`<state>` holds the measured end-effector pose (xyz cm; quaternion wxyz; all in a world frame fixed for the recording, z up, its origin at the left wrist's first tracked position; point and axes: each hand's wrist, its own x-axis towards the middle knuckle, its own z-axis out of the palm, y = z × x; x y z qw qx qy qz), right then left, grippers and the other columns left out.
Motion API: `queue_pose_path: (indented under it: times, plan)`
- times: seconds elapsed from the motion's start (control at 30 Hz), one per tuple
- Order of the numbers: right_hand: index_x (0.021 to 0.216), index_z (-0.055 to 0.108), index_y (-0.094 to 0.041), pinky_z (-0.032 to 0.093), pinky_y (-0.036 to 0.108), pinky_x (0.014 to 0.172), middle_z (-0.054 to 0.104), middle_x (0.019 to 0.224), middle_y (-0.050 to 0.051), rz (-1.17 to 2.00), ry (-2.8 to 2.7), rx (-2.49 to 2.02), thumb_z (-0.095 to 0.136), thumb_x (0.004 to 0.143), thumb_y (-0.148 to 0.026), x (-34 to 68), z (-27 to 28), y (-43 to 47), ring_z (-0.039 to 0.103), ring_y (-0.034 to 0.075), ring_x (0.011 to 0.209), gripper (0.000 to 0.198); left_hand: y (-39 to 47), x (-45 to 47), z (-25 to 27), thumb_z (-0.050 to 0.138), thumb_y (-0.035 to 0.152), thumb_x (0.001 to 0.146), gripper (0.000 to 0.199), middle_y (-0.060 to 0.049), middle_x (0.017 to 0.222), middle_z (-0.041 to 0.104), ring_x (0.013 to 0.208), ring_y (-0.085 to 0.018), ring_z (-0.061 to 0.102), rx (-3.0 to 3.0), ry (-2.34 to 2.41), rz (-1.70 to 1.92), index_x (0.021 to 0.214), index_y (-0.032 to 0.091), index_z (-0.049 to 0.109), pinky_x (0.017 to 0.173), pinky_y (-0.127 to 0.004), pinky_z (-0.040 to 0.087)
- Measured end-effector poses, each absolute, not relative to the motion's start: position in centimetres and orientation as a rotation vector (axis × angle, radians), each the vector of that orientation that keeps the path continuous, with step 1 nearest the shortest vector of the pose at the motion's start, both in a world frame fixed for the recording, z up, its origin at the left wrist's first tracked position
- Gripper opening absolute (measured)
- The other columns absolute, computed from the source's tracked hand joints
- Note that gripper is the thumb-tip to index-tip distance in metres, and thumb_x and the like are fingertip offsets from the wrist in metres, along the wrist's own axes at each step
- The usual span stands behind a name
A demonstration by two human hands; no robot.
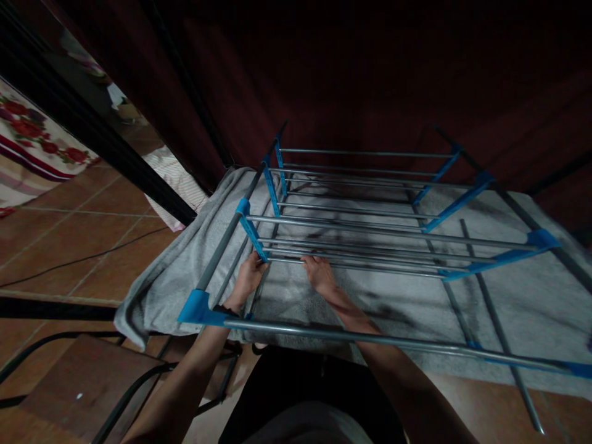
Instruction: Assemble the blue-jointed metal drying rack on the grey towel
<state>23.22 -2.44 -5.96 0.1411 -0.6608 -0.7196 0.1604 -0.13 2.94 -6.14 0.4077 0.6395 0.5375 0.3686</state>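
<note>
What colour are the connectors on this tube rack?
The connectors are blue, showing best in the head view, the only one here.

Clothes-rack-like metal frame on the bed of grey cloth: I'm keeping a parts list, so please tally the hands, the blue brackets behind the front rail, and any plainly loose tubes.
Left hand and right hand: 2
Blue brackets behind the front rail, three per side: 6
Loose tube: 1
Total: 9

Left grip (250, 275) on blue bracket (252, 234), right grip (319, 274) on metal rod (285, 260)
</note>
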Motion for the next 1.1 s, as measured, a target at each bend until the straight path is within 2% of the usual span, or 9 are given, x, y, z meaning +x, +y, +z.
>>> queue_pose_path:
  times: [0.3,0.47,0.57,0.73,0.87,0.97,1.1]
  plan:
    - [0.121,0.067,-0.022,0.044,0.033,0.100,0.071,0.118,0.009,0.452,-2.098,-1.869,0.048,0.102,-0.024,23.3,-6.0,-2.5,0.063,0.022,0.113,0.028,2.9,0.1,-6.3,0.056,0.024,0.076,0.029,-0.009,0.106,0.075,0.103,-0.027,0.068,1.710,1.466,0.852,0.102,0.018,0.066,0.095,-0.040,0.052]
    - [0.122,0.067,-0.023,0.045,0.034,0.101,0.071,0.120,0.009,0.468,-2.103,-1.869,0.047,0.101,-0.024,23.4,-6.1,-2.4,0.063,0.022,0.114,0.029,2.9,0.2,-5.7,0.057,0.032,0.082,0.020,-0.008,0.092,0.074,0.087,-0.028,0.068,1.771,1.570,0.783,0.093,0.018,0.066,0.082,-0.039,0.053]
    - [0.123,0.067,-0.022,0.044,0.036,0.103,0.072,0.120,0.007,0.487,-2.100,-1.874,0.046,0.102,-0.024,23.4,-5.9,-2.5,0.063,0.022,0.115,0.030,2.9,0.4,-5.1,0.057,0.038,0.081,0.020,-0.008,0.084,0.072,0.081,-0.026,0.068,1.761,1.575,0.767,0.085,0.019,0.063,0.078,-0.038,0.053]
    - [0.124,0.066,-0.033,0.043,0.029,0.106,0.071,0.123,-0.001,0.409,-2.108,-1.872,0.040,0.103,-0.026,23.4,-4.7,-2.8,0.062,0.017,0.118,0.034,3.3,0.5,-4.5,0.057,0.050,0.073,0.031,-0.009,0.082,0.072,0.077,-0.027,0.067,1.760,1.539,0.785,0.083,0.021,0.060,0.079,-0.041,0.054]
    - [0.134,0.060,-0.040,0.043,0.030,0.110,0.065,0.133,-0.004,0.229,-2.080,-1.827,0.041,0.101,-0.028,24.3,-3.6,-4.5,0.055,0.017,0.130,0.040,3.7,0.4,-4.4,0.058,0.052,0.070,0.032,-0.007,0.084,0.073,0.084,-0.030,0.069,1.818,1.590,0.732,0.083,0.023,0.060,0.076,-0.038,0.055]
    - [0.129,0.063,-0.039,0.048,0.034,0.103,0.065,0.132,0.000,0.088,-1.953,-1.985,0.039,0.099,-0.026,27.4,-4.0,-8.1,0.056,0.021,0.128,0.040,3.7,0.4,-4.3,0.058,0.051,0.069,0.029,-0.006,0.078,0.073,0.078,-0.030,0.070,1.798,1.636,0.717,0.081,0.024,0.060,0.069,-0.037,0.055]
    - [0.110,0.068,-0.030,0.052,0.036,0.094,0.070,0.110,0.011,-0.025,-1.430,-2.188,0.036,0.093,-0.019,36.3,-5.9,-14.5,0.064,0.025,0.109,0.038,3.8,0.5,-4.1,0.057,0.051,0.067,0.029,-0.005,0.072,0.072,0.074,-0.031,0.070,1.828,1.653,0.713,0.078,0.025,0.060,0.064,-0.037,0.055]
